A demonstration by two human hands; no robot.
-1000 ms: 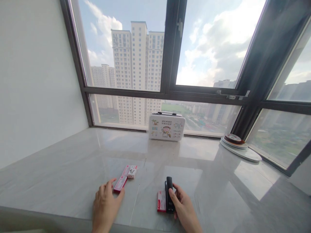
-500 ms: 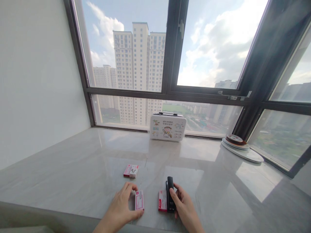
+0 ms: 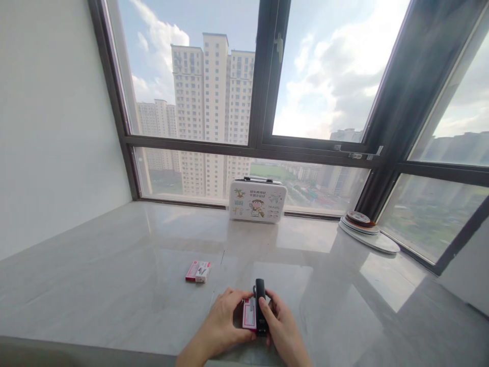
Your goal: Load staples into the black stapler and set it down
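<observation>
Stapler in black sits near the front of the marble-look countertop, its length pointing away from you. Your right hand is closed on it, thumb over the top and fingers along the right side. It should feel stiff and fairly weighty for its size, with a smooth body; grip it around the middle. Your left hand pinches a pink-and-white box end to end, thumb at the near end, against the stapler's left side. That card should be light and easily crushed, so hold it lightly by its ends. Its contents are hidden. Farther out to the left, a pink box and a white box touch each other, contents unseen. By the window stand a shut carry case, contents hidden too, and stacked plates.
</observation>
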